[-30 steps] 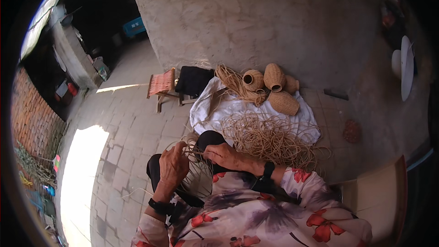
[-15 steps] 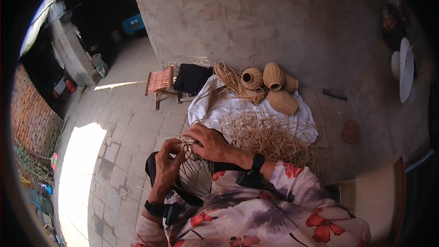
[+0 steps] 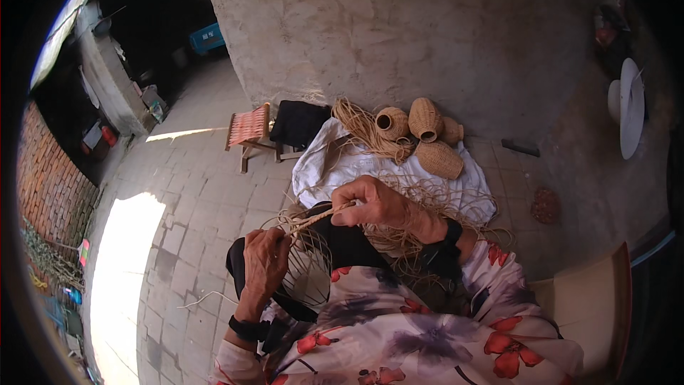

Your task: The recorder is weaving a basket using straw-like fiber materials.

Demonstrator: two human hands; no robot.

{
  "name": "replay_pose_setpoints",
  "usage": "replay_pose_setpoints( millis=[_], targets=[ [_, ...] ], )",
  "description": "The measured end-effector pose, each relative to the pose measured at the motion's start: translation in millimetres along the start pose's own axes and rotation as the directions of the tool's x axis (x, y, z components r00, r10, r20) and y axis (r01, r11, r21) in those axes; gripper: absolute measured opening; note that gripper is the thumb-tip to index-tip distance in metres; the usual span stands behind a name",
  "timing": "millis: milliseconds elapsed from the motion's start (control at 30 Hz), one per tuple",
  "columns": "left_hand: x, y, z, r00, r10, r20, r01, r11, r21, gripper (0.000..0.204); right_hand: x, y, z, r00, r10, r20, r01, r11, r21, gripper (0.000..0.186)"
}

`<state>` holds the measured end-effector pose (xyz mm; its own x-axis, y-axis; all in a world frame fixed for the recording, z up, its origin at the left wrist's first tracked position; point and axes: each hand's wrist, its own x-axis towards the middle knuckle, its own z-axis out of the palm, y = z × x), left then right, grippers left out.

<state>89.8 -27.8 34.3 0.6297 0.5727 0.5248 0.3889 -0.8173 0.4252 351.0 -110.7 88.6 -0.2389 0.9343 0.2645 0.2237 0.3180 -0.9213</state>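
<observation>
In my lap is a partly woven basket point(image 3: 311, 249), its thin tan strands spread around a pale, rounded surface. My left hand point(image 3: 265, 262) is closed at the left edge of this weaving, with the fingertips bent against the strands. Pinched in my right hand point(image 3: 374, 203) is the end of a tan strand point(image 3: 313, 220), drawn out taut from the weaving to the upper right. It seems to be more than one strand lying together. My fingers hide the exact grip on both sides.
Finished woven baskets point(image 3: 439, 160) and a bundle of tan strands point(image 3: 360, 122) lie on a white cloth point(image 3: 313, 164) by the wall. A loose tangle of strands point(image 3: 406, 242) sits beyond my right forearm. A folding stool point(image 3: 249, 127) stands to the left of a black cloth point(image 3: 297, 122).
My right hand has moved away from the weaving toward the right, pulling the strand out with it. My left hand has stayed at the weaving and its fingers have turned downward.
</observation>
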Motion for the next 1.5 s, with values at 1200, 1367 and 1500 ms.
replay_pose_setpoints(
  millis=[1200, 1367, 1500],
  targets=[
    [-5.2, -25.4, -24.1, 0.954, -0.058, 0.293, 0.126, 0.967, -0.220, 0.017, -2.9, 55.1, 105.0, 0.991, -0.052, -0.120, 0.014, 0.954, -0.298, 0.013],
    [-5.9, -23.4, -20.5, 0.953, 0.032, 0.301, 0.044, 0.969, -0.243, 0.017, -20.6, 68.6, 130.5, 0.965, -0.199, -0.171, 0.095, 0.873, -0.478, 0.010],
    [-0.3, -18.4, -20.8, 0.938, -0.007, 0.347, 0.100, 0.963, -0.251, 0.018, -20.4, 71.0, 127.2, 0.973, -0.178, -0.150, 0.079, 0.859, -0.506, 0.010]
  ],
)
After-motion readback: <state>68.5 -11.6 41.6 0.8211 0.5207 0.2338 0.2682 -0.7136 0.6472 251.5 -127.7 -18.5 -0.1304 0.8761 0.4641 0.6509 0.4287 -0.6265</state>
